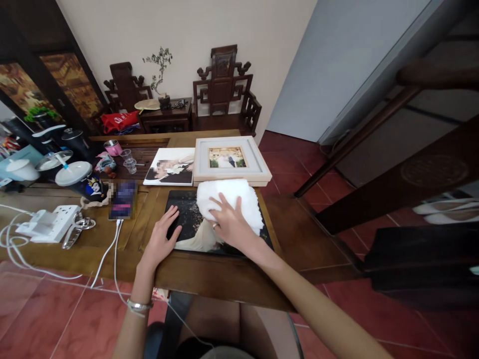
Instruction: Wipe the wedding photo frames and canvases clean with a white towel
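Note:
A dark photo print (187,219) lies flat on the wooden table (209,276) in front of me. My left hand (162,239) rests flat on its left edge with fingers spread. My right hand (230,224) presses palm down on a white folded towel (232,202) that lies on the print's upper right part. A ring shows on the right hand and a bracelet on the left wrist. Just behind the towel sits a pale framed photo (229,159), and a second unframed print (170,167) lies to its left.
To the left are a phone (122,200) on a white cable, a white power strip (52,222), keys, cups, a kettle and lidded pots. Carved wooden chairs (222,89) and a small table with a plant stand by the far wall. Red floor tiles lie to the right.

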Demonstrator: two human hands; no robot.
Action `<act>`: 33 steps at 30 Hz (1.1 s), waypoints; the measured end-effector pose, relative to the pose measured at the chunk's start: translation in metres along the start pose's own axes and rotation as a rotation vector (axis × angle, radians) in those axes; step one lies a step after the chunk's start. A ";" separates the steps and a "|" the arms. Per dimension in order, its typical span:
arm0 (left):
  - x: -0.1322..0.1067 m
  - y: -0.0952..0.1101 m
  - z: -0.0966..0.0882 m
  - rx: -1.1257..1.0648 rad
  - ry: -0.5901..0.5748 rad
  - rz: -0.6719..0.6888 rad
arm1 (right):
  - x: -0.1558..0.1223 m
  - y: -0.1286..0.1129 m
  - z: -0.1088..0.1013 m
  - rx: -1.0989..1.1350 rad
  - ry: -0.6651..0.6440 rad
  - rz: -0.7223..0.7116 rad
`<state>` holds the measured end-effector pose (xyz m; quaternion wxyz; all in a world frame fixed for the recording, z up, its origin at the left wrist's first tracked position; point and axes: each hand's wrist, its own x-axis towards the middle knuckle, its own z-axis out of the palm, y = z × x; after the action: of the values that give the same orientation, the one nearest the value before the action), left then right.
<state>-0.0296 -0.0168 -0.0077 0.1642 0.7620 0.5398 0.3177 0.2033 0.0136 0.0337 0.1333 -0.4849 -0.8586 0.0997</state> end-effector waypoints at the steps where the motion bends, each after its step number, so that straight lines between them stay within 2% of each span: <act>1: 0.000 0.000 0.000 0.003 0.001 0.003 | -0.003 -0.002 0.003 -0.017 0.013 -0.007; 4: -0.001 0.001 0.000 0.005 0.005 0.022 | -0.024 -0.011 0.011 -0.027 -0.007 -0.038; 8: -0.002 -0.003 0.002 0.015 -0.024 -0.012 | -0.069 -0.031 0.018 0.032 0.006 -0.052; 11: -0.003 -0.005 0.003 0.030 -0.044 -0.040 | -0.098 -0.044 0.016 0.095 -0.010 -0.062; 13: -0.003 -0.005 0.003 0.033 -0.045 -0.040 | -0.105 -0.049 0.011 0.138 -0.047 -0.062; 16: -0.002 -0.005 0.003 0.038 -0.044 -0.039 | -0.094 -0.046 0.001 0.177 -0.087 -0.037; 20: -0.002 -0.004 0.002 0.029 -0.038 -0.032 | -0.047 -0.035 -0.009 0.145 -0.131 -0.025; 23: -0.001 -0.004 0.002 0.016 -0.033 -0.028 | -0.007 -0.028 -0.007 0.074 -0.122 -0.028; 26: -0.001 -0.004 0.002 0.006 -0.032 -0.034 | 0.022 -0.025 0.001 0.021 -0.046 -0.007; 29: -0.002 -0.005 0.003 -0.012 -0.022 -0.029 | 0.029 -0.025 0.008 -0.022 -0.026 0.008; 33: -0.002 -0.008 0.004 -0.027 -0.018 -0.033 | 0.004 -0.033 0.011 -0.017 -0.106 -0.019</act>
<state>-0.0327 -0.0158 -0.0163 0.1846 0.7535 0.5465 0.3153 0.1707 -0.0003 0.0335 0.0847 -0.4718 -0.8699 0.1168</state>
